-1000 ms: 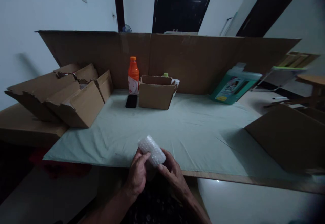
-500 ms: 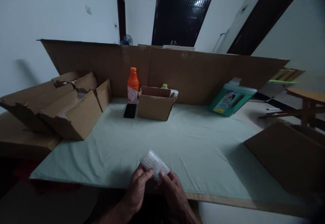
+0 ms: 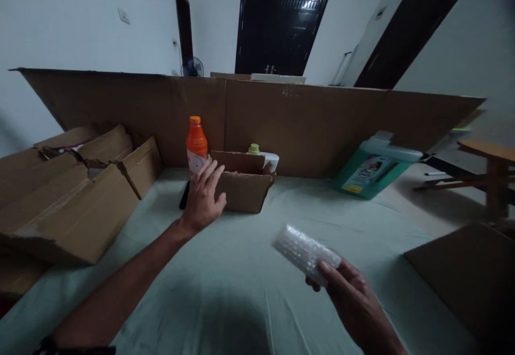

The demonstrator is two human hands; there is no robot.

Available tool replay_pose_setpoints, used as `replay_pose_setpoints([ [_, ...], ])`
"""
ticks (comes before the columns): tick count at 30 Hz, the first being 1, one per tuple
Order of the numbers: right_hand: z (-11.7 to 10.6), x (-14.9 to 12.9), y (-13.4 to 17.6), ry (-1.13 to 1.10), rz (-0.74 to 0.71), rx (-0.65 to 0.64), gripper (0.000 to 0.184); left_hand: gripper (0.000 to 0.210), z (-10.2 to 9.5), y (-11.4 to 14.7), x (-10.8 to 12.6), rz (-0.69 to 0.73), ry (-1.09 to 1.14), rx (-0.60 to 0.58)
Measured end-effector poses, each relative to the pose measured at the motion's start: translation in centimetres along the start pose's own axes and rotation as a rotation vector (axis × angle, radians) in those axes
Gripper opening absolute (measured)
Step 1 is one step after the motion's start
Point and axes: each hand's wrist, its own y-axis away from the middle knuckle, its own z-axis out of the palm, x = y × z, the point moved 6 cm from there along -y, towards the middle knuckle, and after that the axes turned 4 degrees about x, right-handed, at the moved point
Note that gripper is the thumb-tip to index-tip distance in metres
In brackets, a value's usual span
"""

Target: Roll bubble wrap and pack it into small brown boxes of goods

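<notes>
My right hand (image 3: 341, 282) grips one end of a piece of bubble wrap (image 3: 303, 253), folded or rolled into a flat bundle; whether anything lies inside it I cannot tell. Fingers apart, my left hand (image 3: 203, 197) reaches out at the left end of a small open cardboard box (image 3: 246, 191). Something red shows just inside that box. Behind the left fingertips stands an orange bottle (image 3: 196, 139) with a pale label. A black phone (image 3: 184, 195) lies partly hidden behind the left hand.
Several open cardboard boxes (image 3: 104, 210) line the left side. A green liquid jug (image 3: 372, 167) leans at the back right, before a tall cardboard panel (image 3: 314, 130). Behind the small box are a green-capped container (image 3: 253, 149) and a white object (image 3: 272, 160). Another box (image 3: 462, 274) sits at right.
My left hand has let go of the bubble wrap and moved forward to the small box. The right hand has carried the bubble wrap to the right. The view has shifted closer.
</notes>
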Motion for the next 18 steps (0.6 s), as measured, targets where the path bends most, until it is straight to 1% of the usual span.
replay_pose_setpoints([
  [1,-0.3,-0.8,-0.9,0.046,-0.033,0.001,0.037,0.059,0.7,-1.1,-0.8,0.02,-0.076,0.004],
  [3,-1.0,-2.5,-2.7,0.155,-0.105,0.004,0.035,0.039,1.9,-1.8,-2.0,0.032,-0.166,-0.006],
  [4,-1.3,-3.5,-3.6,0.22,-0.146,0.016,0.035,0.029,2.3,-1.5,-2.3,0.044,-0.186,-0.006],
  [5,-1.5,-4.6,-4.4,0.296,-0.186,0.032,0.036,0.023,2.5,-1.0,-2.4,0.067,-0.194,-0.001],
  [7,-1.6,-7.1,-6.2,0.487,-0.265,0.069,0.038,0.022,2.5,0.5,-2.3,0.129,-0.182,0.022],
  [9,-0.7,-9.7,-8.2,0.703,-0.361,0.106,0.04,0.023,2.2,1.7,-2.2,0.184,-0.147,0.046],
  [10,0.1,-10.9,-9.3,0.804,-0.416,0.116,0.04,0.027,2.2,2.0,-2.3,0.2,-0.13,0.052],
  [12,2.5,-12.7,-11.8,0.979,-0.514,0.12,0.039,0.039,2.3,2.3,-3.0,0.203,-0.116,0.059],
  [14,5.5,-13.3,-14.7,1.178,-0.548,0.099,0.034,0.045,2.8,2.2,-3.9,0.175,-0.131,0.062],
  [16,8.7,-12.6,-17.7,1.47,-0.505,0.036,0.029,0.044,3.4,2.2,-4.6,0.144,-0.137,0.072],
  [18,11.8,-11.1,-20.5,1.731,-0.43,-0.078,0.026,0.037,3.7,2.4,-4.9,0.123,-0.121,0.098],
])
